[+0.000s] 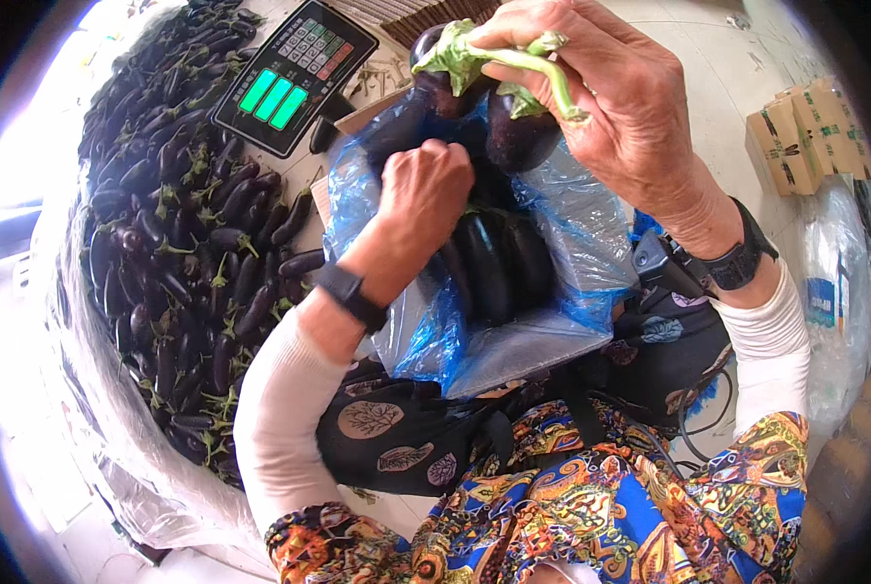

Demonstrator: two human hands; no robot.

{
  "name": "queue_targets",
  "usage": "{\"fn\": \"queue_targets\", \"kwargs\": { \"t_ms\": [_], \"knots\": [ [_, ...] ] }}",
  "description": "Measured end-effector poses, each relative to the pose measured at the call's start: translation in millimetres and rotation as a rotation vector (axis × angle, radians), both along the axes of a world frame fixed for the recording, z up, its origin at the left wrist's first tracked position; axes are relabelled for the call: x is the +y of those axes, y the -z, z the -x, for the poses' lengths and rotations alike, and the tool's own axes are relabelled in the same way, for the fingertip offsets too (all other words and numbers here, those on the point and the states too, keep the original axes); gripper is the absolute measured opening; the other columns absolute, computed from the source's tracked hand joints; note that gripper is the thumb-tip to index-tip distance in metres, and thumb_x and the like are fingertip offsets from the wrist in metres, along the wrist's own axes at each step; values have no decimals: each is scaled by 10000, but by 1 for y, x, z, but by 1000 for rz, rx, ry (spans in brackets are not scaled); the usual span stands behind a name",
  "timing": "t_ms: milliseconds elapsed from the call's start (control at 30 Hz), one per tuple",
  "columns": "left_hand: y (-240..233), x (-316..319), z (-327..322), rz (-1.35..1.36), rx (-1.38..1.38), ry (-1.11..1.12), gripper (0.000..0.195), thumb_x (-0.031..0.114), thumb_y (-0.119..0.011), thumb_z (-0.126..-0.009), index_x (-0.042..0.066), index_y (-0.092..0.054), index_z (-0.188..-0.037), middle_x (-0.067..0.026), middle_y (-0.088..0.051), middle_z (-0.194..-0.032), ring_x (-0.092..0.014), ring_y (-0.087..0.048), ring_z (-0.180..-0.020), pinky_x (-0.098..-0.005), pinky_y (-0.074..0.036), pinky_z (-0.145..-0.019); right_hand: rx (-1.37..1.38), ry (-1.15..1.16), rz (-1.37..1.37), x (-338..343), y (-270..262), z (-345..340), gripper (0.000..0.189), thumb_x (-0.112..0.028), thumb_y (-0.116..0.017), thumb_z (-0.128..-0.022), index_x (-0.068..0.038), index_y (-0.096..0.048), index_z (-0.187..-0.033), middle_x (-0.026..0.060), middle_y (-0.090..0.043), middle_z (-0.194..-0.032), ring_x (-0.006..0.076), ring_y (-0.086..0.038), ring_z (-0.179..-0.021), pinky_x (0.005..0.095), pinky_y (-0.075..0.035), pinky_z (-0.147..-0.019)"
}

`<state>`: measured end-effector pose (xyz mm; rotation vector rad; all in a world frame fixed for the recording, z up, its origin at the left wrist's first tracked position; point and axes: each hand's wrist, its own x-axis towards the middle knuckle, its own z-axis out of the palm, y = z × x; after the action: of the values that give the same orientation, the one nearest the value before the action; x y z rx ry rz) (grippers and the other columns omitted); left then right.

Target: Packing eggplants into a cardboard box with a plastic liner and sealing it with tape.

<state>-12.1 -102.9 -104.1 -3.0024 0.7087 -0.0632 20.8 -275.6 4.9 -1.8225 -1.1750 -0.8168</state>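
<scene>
Two eggplants joined at a green stem hang from my right hand point(618, 102), its fingers closed on the stem; one eggplant point(523, 139) hangs just below the fingers, the other to its left. My left hand point(428, 190) is curled over the upper left part of a box lined with a blue plastic bag point(581, 212); whether its fingers hold anything is hidden. More dark eggplants point(494, 263) lie side by side inside the lined box, below and to the right of my left hand. The box stands in front of my lap.
A large heap of eggplants point(187, 241) on plastic sheeting point(158, 482) fills the left side. A scale display point(294, 77) stands at the box's upper left. Stacked cardboard point(435, 18) lies beyond the box. Printed cartons point(808, 139) and a clear plastic bag point(840, 292) are at right.
</scene>
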Motion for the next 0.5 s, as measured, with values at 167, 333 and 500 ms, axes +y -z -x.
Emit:
{"fn": "queue_targets", "kwargs": {
  "t_ms": [167,333,500],
  "knots": [
    [86,20,-45,632,179,60,337,119,-683,-713,14,-589,-1019,-237,-621,-944,-381,-596,-946,-449,-468,-803,18,-113,-127,10,2,2,301,97,-630,-780,-13,-644,-1060,137,-651,-896,243,-641,-802,297,-534,-668],
    [79,18,-32,539,35,22,320,93,-606,-730,15,-567,-1038,-221,-547,-1014,-414,-540,-939,-490,-463,-770,19,-21,35,-14,2,5,298,80,-631,-770,-26,-653,-1048,118,-647,-887,249,-632,-789,315,-520,-673],
    [66,22,-19,161,140,-108,389,103,-611,-755,126,-579,-1142,-192,-533,-1092,-370,-587,-968,-487,-483,-769,52,-3,99,-14,3,8,284,44,-632,-773,-46,-663,-1041,111,-651,-894,264,-621,-762,330,-502,-681]
  ]
}}
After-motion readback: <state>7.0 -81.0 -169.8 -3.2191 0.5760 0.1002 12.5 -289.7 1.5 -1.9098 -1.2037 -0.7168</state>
